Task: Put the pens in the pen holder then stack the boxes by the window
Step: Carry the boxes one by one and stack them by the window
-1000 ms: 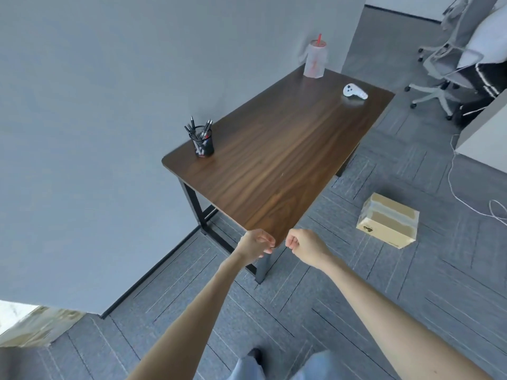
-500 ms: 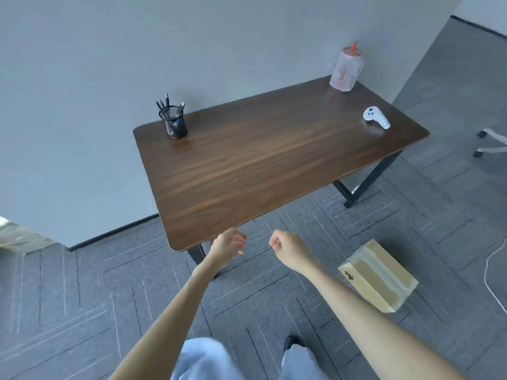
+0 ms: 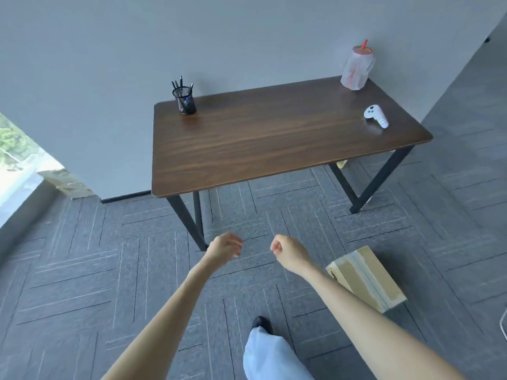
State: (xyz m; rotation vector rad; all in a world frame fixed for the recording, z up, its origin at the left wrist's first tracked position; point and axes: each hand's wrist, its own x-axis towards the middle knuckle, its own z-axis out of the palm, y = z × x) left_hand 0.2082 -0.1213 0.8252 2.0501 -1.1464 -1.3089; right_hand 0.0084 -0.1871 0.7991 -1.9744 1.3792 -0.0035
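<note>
A black mesh pen holder (image 3: 184,101) stands at the far left corner of the dark wooden table (image 3: 269,141), with several pens upright in it. A taped cardboard box (image 3: 367,278) lies on the carpet at the lower right, partly behind my right forearm. At the left edge by the window, part of another box (image 3: 67,181) shows past the wall. My left hand (image 3: 225,246) hangs over the carpet with loosely curled fingers and holds nothing. My right hand (image 3: 288,249) is curled into a fist, empty, just left of the floor box.
A wrapped drink cup with a red straw (image 3: 356,68) and a white controller (image 3: 376,115) sit on the table's right side. The window (image 3: 16,165) is at the far left. My leg and shoe (image 3: 263,338) are below. A white cable (image 3: 502,322) lies at the right edge.
The view has swung left and backed off from the table, and the window has come into sight. The floor box is now nearer my right arm. Both hands stay empty.
</note>
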